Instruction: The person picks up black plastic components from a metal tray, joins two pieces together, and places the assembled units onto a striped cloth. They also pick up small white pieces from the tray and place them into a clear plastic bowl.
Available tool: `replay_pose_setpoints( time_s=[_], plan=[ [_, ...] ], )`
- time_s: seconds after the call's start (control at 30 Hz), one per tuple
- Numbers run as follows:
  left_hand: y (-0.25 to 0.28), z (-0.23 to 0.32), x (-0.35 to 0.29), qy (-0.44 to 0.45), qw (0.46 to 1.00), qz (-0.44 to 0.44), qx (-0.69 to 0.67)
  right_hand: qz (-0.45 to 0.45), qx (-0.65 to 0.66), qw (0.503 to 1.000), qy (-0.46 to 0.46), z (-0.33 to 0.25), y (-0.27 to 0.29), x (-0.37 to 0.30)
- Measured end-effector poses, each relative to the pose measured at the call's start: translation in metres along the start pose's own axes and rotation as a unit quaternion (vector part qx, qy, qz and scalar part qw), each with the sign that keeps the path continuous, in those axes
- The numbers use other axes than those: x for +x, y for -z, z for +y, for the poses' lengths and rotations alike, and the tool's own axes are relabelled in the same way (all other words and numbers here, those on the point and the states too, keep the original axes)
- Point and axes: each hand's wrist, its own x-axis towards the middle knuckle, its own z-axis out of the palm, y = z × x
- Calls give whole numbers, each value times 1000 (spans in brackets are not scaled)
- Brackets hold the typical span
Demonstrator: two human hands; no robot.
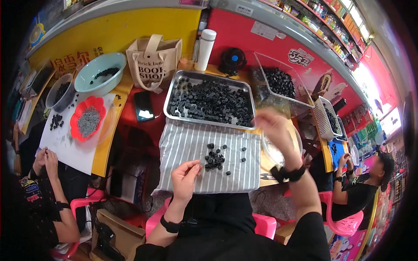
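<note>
Small black round parts, perhaps caps or knobs, lie in a loose pile (pixel 214 159) on a grey striped cloth (pixel 178 139) before me. My left hand (pixel 185 177) is just left of the pile, thumb and fingertips pinched together; what they hold, if anything, is too small to make out. My right hand (pixel 275 126), smeared by motion, is off the lower right corner of a metal tray (pixel 174 114) spread with many of the same black parts. Beneath that hand is a round clear container (pixel 266 152), partly covered by my forearm. The right fingers are too blurred to read.
Behind the tray stand a canvas tote bag (pixel 172 50), a white bottle (pixel 205 50) and a small black fan (pixel 233 61). A clear bin (pixel 300 101) of black parts is at back right. Co-workers sit left and right; a red bowl (pixel 101 114) and green basin (pixel 89 85) are left.
</note>
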Motion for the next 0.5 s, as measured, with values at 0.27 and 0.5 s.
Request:
replay_pose_setpoints(
  time_s=[0.27, 0.5],
  plan=[
    [7, -6, -1, -42, 997, -37, 57, -168, -221, 951, 134, 8, -96, -45],
    [6, -5, -1, -63, 994, -52, 76, -187, -269, 921, 211, 11, -96, -41]
  ],
)
